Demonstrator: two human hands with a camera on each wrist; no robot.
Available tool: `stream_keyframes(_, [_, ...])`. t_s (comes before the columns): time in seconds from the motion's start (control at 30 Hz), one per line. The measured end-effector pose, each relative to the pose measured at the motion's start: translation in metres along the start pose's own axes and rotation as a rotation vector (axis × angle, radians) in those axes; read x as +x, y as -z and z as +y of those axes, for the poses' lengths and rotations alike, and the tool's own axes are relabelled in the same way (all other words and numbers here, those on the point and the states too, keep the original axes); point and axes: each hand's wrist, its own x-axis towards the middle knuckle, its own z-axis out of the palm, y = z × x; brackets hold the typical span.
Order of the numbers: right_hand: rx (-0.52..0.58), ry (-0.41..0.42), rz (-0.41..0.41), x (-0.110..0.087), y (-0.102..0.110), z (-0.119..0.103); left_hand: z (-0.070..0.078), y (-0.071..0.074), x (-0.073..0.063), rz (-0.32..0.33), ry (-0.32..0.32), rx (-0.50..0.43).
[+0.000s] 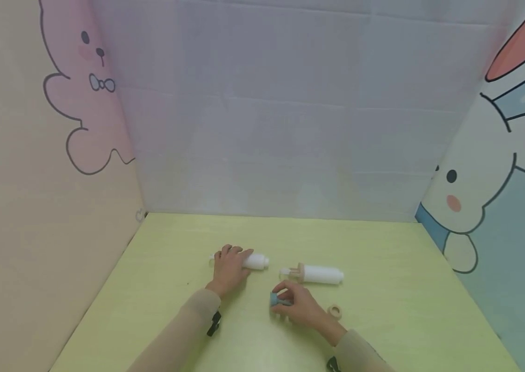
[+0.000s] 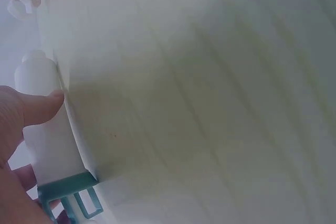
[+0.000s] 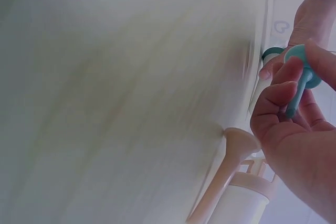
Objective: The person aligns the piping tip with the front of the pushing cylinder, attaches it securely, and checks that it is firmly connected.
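My left hand point(image 1: 231, 268) grips a white bottle point(image 1: 255, 261) lying on its side on the table. In the left wrist view, the thumb lies over the bottle's white body point(image 2: 50, 145), and a teal open frame point(image 2: 68, 187) surrounds its lower end. In front and to the right, my right hand point(image 1: 300, 306) pinches a small teal piece point(image 1: 274, 299) between thumb and fingers. The right wrist view shows the teal piece's round flared end and thin stem point(image 3: 297, 98).
A second white bottle point(image 1: 323, 274) with a peach frame point(image 1: 300, 272) lies beyond my right hand. Beside the right wrist is a peach piece point(image 1: 335, 311), seen flared with a long stem point(image 3: 223, 177) in the right wrist view. Fabric walls point(image 1: 262, 113) enclose the yellow-green table point(image 1: 411, 299).
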Motion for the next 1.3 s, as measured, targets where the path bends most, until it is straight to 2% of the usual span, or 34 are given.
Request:
stream_keyframes(0.2, [0.012,0.01,0.0,0.0,-0.002,0.001,0.0,0.0,-0.001,0.022,-0.006,-0.013])
stream_keyframes(0.73, [-0.016,0.014,0.023,-0.001,-0.002,-0.008,-0.004,0.002,-0.002,-0.016,-0.04,-0.011])
stream_keyframes(0.87, [-0.017,0.024,0.039,-0.003,0.0,-0.015,-0.004,0.004,-0.003,-0.003,-0.041,-0.012])
stream_keyframes(1.0, [-0.034,0.013,0.048,-0.001,0.001,-0.012,-0.004,0.01,-0.007,0.02,-0.048,-0.017])
stream_keyframes(1.03, [-0.04,0.01,0.051,0.001,0.0,-0.005,-0.004,0.01,-0.008,0.029,-0.052,-0.017])
stream_keyframes(1.3, [-0.06,0.012,0.078,0.003,0.004,-0.004,-0.004,0.012,-0.013,0.086,-0.096,-0.01])
